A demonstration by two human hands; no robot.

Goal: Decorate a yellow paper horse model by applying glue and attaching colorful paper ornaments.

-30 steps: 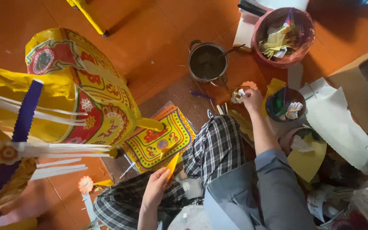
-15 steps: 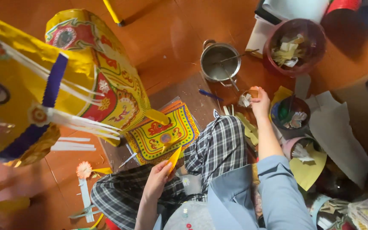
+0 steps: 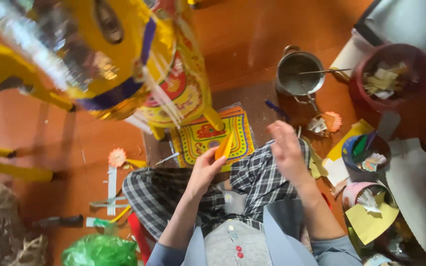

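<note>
Orange paper, a narrow pointed strip (image 3: 224,146), stands up between the fingers (image 3: 215,158) of my left hand (image 3: 204,170), pinched at its lower end and tilted a little to the right. That hand rests over my left knee, just in front of the checked cloth (image 3: 173,192) across my lap. My right hand (image 3: 286,148) is lifted over my right knee with nothing in it, the fingers loosely spread and a bit blurred.

Just beyond the strip, on the wooden floor (image 3: 252,44), lies a flat yellow panel (image 3: 208,138) with red and green ornament and a patterned border; the tip of the strip overlaps its near edge in the head view. A large yellow paper figure (image 3: 139,74) with a purple band and white fringe fills the upper left, very close to the camera and out of focus, its yellow legs reaching down beside the panel.

Past my right hand lies a small orange fan-shaped paper piece (image 3: 332,120) next to a crumpled silvery bit. Farther off stands a metal pot (image 3: 299,74) with a thin stick across its rim, and to its right a dark red bowl (image 3: 390,81) full of paper scraps. At my right side a small blue-rimmed bowl (image 3: 358,150) holds coloured bits, with yellow sheets (image 3: 371,221) and white paper (image 3: 415,182) around it.

To my left, a paper flower (image 3: 117,157) on a white strip lies on the floor, and a green plastic bag (image 3: 99,250) sits near my hip.
</note>
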